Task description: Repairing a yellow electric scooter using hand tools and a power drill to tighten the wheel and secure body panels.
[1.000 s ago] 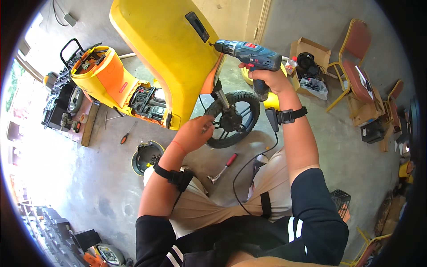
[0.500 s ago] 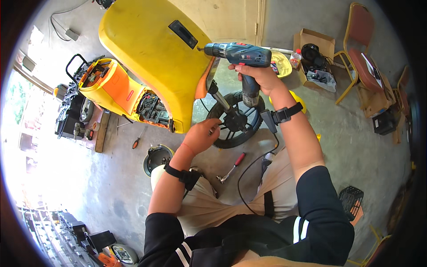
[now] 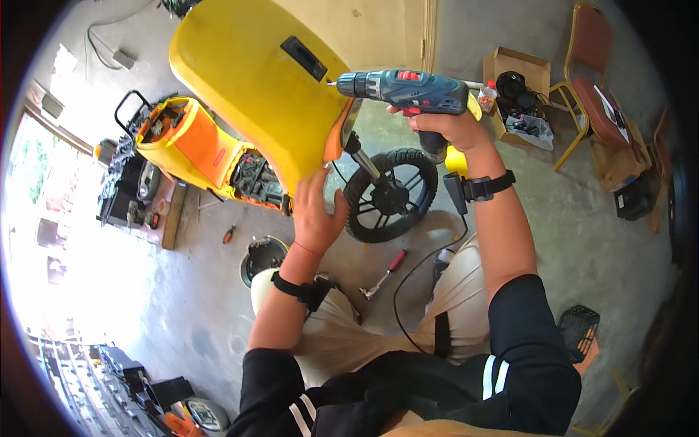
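Orange scooter body (image 3: 191, 142): far left on the floor (image 3: 582, 240), shiny orange and yellow plastic, open at the top so its dark inner parts show.

Screwdriver (image 3: 228, 234): small, with an orange handle, lying on the grey floor near that body.

Yellow panel (image 3: 251, 80): big, smooth and curved, with a black slot in it – it sits higher and closer in view than a second ago, and its orange edge now meets the drill tip.

Left hand (image 3: 315, 211): a second ago it was down by the wheel; now it is up, palm flat and fingers spread, pushing on the low edge of the yellow panel to hold it steady.

What that means: the panel looks braced for drilling or screwing – that is my guess.

Wheel (image 3: 389, 195): round black tyre with dark spokes, on a silver fork, just right of the left hand.

Hammer (image 3: 384, 273): red handle, grey metal head, on the floor by the person's knees.

Drill (image 3: 404, 91): blue and grey with a red button, hard plastic, tip touching the panel's orange edge.

Right hand (image 3: 440, 127): fingers wrapped tight around the drill's handle, a black strap on the wrist.

Cardboard box (image 3: 515, 80): brown, open, dark things inside.

Chair (image 3: 593, 80): far right, red seat, yellow metal frame.
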The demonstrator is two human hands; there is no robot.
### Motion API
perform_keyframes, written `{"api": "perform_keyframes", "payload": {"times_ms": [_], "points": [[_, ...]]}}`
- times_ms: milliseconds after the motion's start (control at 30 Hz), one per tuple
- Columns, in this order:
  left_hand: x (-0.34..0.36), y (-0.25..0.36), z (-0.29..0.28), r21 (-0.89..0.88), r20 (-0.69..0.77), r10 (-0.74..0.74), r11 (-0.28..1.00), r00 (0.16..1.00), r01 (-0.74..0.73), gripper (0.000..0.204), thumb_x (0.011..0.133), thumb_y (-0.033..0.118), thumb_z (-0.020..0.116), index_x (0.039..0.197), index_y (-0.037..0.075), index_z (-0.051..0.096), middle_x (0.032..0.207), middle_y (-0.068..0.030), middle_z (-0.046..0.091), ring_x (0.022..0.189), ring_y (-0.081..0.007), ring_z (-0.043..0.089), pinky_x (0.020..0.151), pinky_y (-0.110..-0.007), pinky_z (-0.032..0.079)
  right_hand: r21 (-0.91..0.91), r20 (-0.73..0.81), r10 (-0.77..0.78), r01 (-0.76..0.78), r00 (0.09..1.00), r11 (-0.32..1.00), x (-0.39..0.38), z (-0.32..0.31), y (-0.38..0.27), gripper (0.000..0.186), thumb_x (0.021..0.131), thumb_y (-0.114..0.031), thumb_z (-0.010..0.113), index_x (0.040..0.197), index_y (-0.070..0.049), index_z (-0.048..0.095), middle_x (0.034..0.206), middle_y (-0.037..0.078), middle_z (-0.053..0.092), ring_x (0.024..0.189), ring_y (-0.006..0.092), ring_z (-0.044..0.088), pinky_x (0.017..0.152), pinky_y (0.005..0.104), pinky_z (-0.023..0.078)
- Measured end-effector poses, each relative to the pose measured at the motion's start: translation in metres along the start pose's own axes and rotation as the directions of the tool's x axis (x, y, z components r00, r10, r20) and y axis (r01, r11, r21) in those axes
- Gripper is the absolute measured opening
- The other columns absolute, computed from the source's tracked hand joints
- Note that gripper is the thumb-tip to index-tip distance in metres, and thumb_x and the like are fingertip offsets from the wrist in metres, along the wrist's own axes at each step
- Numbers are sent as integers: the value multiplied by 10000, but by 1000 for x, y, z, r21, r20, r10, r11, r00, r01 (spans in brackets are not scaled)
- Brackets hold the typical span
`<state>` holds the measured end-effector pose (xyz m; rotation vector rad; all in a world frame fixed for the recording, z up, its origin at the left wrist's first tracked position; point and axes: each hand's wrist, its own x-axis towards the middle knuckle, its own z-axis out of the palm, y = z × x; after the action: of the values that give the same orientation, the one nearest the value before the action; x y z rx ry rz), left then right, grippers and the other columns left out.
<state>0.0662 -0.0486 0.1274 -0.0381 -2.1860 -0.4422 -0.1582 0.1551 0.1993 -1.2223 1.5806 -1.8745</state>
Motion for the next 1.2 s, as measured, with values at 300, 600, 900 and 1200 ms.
{"api": "perform_keyframes", "payload": {"times_ms": [300, 600, 900, 1200], "points": [[8, 40, -44, -38, 414, -23, 998, 910, 43, 570, 674, 149, 832, 1192, 50, 614, 1194, -154, 637, 1167, -314, 576, 1039, -444, 413, -435, 569, 6, 294, 822, 851, -47, 68, -17, 548, 668, -93, 767, 1210, -80, 692, 970, 179, 719, 850, 347, 691, 796, 365, 549], [-13, 20, -44, -326, 897, 58, 758, 438, 566, 355, 699, 198, 814, 973, 25, 669, 830, -115, 688, 755, -221, 651, 743, -348, 523, -467, 595, 179, 156, 783, 871, -72, 96, -18, 318, 653, -70, 732, 968, -83, 694, 839, 142, 706, 787, 351, 678, 696, 383, 534], [-35, 18, -23, -187, 702, -189, 881, 686, 434, 319, 668, 188, 803, 904, 29, 658, 843, -155, 691, 774, -357, 664, 725, -411, 532, -411, 454, 108, 101, 885, 906, -80, 95, 15, 354, 666, -93, 742, 1013, -59, 685, 848, 118, 714, 771, 252, 690, 734, 350, 535], [-26, -5, -29, 262, 310, -196, 958, 930, 114, 324, 642, 207, 794, 911, 70, 677, 926, -111, 689, 992, -314, 633, 986, -435, 415, 229, 251, 522, -574, 815, 786, -88, 149, 48, 216, 716, -31, 731, 920, -28, 658, 813, 57, 663, 715, 172, 639, 676, 327, 521]]}}
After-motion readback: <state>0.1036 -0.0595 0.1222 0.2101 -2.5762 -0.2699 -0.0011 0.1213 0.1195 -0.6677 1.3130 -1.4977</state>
